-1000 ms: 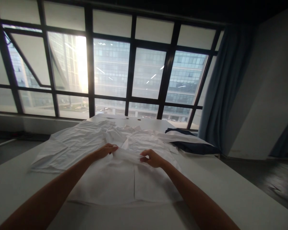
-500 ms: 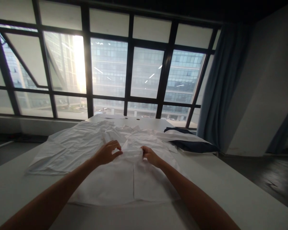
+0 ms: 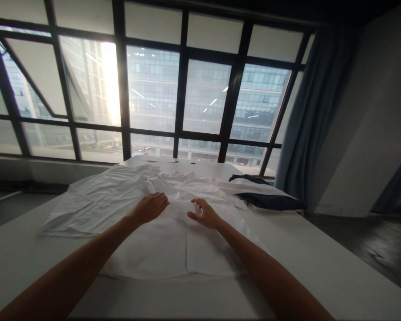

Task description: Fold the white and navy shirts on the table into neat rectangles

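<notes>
A white garment (image 3: 147,249) lies spread in front of me, with a straight vertical line running down its lower part. My left hand (image 3: 151,207) is closed on the garment's raised fabric near the middle, its fingertips partly hidden. Just to the right, my right hand (image 3: 205,215) is open, thumb and fingers apart around the same stretch of fabric. Whether its fingertips touch the cloth I cannot tell. Beside my left forearm spreads wrinkled white cloth (image 3: 96,203), which overlaps or joins the garment.
The white table (image 3: 287,263) reaches back toward large dark-framed windows (image 3: 153,89). Dark navy and white folded cloth (image 3: 270,201) lies at its right edge. Behind that hang a blue curtain (image 3: 307,116) and a pale pillar. Small dark round spots mark the table's far end.
My right hand has let go of the fabric and opened, shifting slightly left. My left hand, open before, has closed on the fabric. The view has shifted slightly.
</notes>
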The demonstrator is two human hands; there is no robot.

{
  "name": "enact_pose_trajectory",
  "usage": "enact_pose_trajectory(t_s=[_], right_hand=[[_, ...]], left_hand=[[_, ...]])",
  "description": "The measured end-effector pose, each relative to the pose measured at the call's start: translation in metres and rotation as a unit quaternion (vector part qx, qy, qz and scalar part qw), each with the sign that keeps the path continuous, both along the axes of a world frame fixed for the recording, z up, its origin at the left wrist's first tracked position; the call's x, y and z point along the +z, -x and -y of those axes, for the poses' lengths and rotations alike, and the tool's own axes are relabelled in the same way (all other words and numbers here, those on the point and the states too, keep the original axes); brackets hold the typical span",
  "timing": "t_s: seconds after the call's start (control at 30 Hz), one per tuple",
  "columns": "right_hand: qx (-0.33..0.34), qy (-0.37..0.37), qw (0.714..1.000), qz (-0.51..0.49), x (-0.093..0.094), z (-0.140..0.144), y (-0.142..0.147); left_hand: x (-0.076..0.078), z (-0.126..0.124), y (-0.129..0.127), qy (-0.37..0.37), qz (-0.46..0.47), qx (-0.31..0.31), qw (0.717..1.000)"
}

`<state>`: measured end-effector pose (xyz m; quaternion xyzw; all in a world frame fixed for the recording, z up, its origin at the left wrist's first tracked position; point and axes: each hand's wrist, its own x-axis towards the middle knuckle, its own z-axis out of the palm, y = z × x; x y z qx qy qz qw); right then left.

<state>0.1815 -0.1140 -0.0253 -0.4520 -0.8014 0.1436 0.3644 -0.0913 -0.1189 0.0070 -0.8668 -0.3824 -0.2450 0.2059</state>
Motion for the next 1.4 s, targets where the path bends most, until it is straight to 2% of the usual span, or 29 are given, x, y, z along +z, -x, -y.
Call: enact_pose_trajectory(t_s=[0.07,0.13,0.27,0.37,0.47,0.53,0.6,0.67,0.73,0.8,0.87,0.93,1.0,1.1,1.23,1.4], right_hand=[[-0.052,-0.099,0.989,0.093,0.007,0.01,0.006],[-0.084,-0.142,0.971,0.172,0.016,0.021,0.012],[-0.095,-0.086,0.964,0.232,0.03,0.036,0.026],[-0.086,-0.007,0.984,0.156,0.032,0.038,0.032],[-0.074,0.124,0.989,-0.019,0.029,0.036,0.033],[-0.063,0.222,0.961,-0.151,0.028,0.034,0.031],[-0.037,0.285,0.922,-0.259,0.028,0.032,0.028],[0.025,0.333,0.899,-0.284,0.029,0.031,0.023],[0.084,0.359,0.903,-0.221,0.029,0.031,0.019],[0.092,0.31,0.94,-0.111,0.029,0.031,0.014],[0.038,0.182,0.982,-0.016,0.029,0.03,0.011],[-0.037,0.061,0.996,0.048,0.029,0.031,0.009],[-0.079,0.001,0.994,0.075,0.03,0.031,0.009],[-0.066,-0.001,0.996,0.062,0.03,0.031,0.011],[-0.046,0.021,0.998,0.045,0.03,0.031,0.011],[-0.018,0.015,0.979,0.2,0.037,0.036,0.001]], left_hand=[[0.002,0.004,-0.003,-0.01,0.032,0.003,0.999],[0.003,0.008,-0.007,-0.018,0.073,-0.001,0.997],[0.004,0.013,-0.019,-0.014,0.182,-0.051,0.982],[0.003,0.017,-0.028,0.013,0.253,-0.099,0.962],[0.0,0.019,-0.035,0.042,0.257,-0.126,0.957],[-0.003,0.02,-0.036,0.046,0.236,-0.111,0.964],[-0.006,0.019,-0.036,0.047,0.219,-0.077,0.971],[-0.008,0.017,-0.035,0.049,0.216,-0.055,0.974],[-0.009,0.016,-0.034,0.047,0.22,-0.06,0.973],[-0.008,0.017,-0.034,0.039,0.22,-0.084,0.971],[-0.007,0.019,-0.036,0.029,0.218,-0.12,0.968],[-0.008,0.021,-0.038,0.021,0.217,-0.157,0.963],[-0.009,0.023,-0.04,0.02,0.213,-0.177,0.961],[-0.012,0.028,-0.042,0.017,0.173,-0.176,0.969],[-0.014,0.036,-0.045,0.03,0.042,-0.169,0.984],[-0.023,0.039,-0.053,0.071,-0.086,-0.153,0.982]])
